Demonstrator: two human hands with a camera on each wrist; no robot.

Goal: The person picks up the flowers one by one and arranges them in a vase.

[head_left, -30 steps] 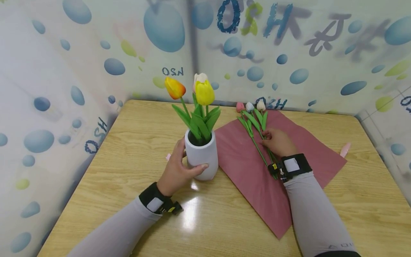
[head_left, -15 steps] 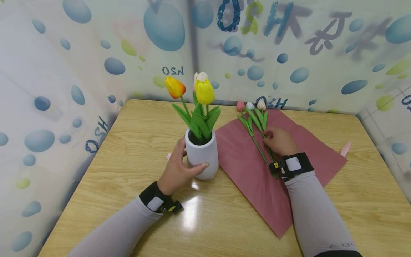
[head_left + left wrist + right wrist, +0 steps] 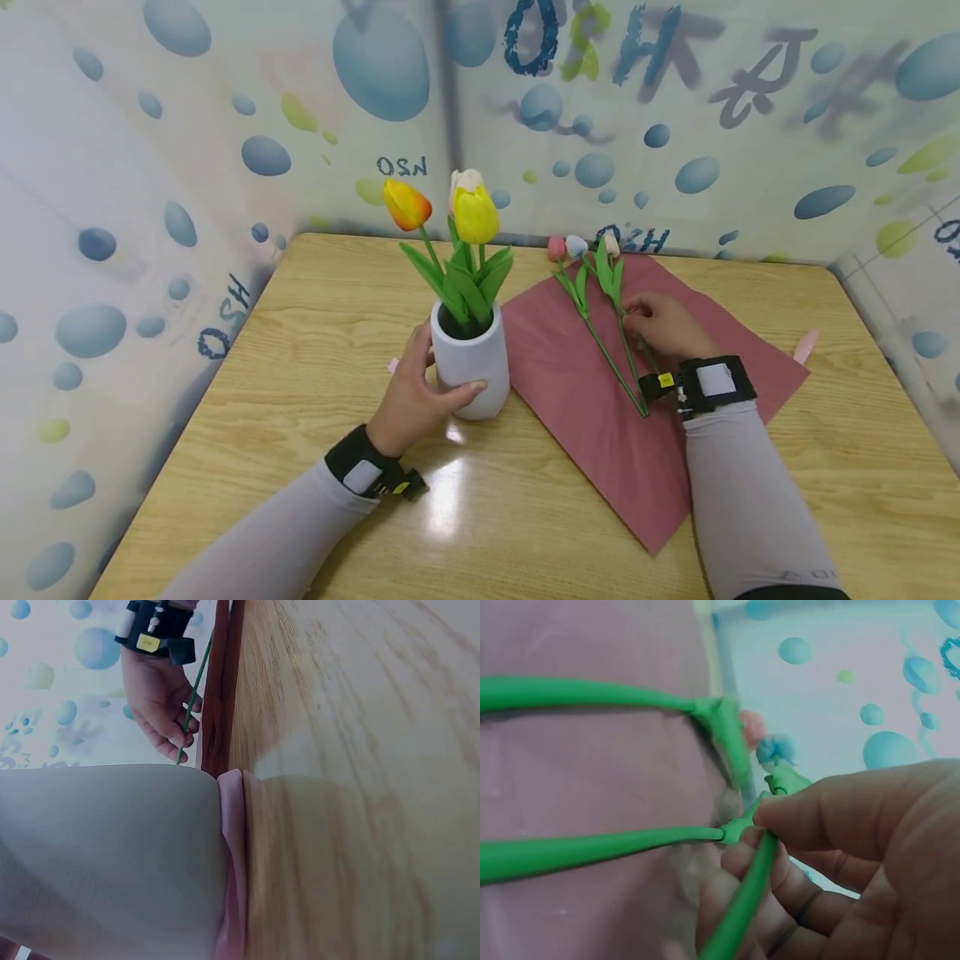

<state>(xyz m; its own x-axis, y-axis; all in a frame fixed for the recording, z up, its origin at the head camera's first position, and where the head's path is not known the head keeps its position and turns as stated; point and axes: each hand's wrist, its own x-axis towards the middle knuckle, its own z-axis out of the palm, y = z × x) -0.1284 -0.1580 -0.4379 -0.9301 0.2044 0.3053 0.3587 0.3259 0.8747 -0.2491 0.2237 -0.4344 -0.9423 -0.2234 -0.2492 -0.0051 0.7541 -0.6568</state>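
Note:
My left hand [image 3: 418, 400] grips the white vase [image 3: 472, 375] from its left side, thumb across the front. Artificial tulips stand in the vase: an orange one [image 3: 407, 205], a yellow one [image 3: 477, 215] and a pale one behind. Over the wrapping paper [image 3: 570, 400], my right hand [image 3: 667, 325] pinches the green stem of a tulip [image 3: 742, 907] between thumb and fingers. Its bloom cannot be told for sure. Pink [image 3: 556, 247], pale blue [image 3: 576, 246] and white [image 3: 611, 244] blooms lie at the paper's far edge. Two other stems rest on the paper.
The dusky red paper lies right of the vase on the wooden table [image 3: 315, 333]. A pale pink piece [image 3: 806, 346] sits by its right corner, another pink scrap [image 3: 393, 365] beside the left hand. A patterned wall [image 3: 645, 150] stands behind the table.
My right hand has shifted slightly right with the pinched stem, apart from the other two stems. The leaves near the white bloom have moved and partly cover it. The left hand holds still.

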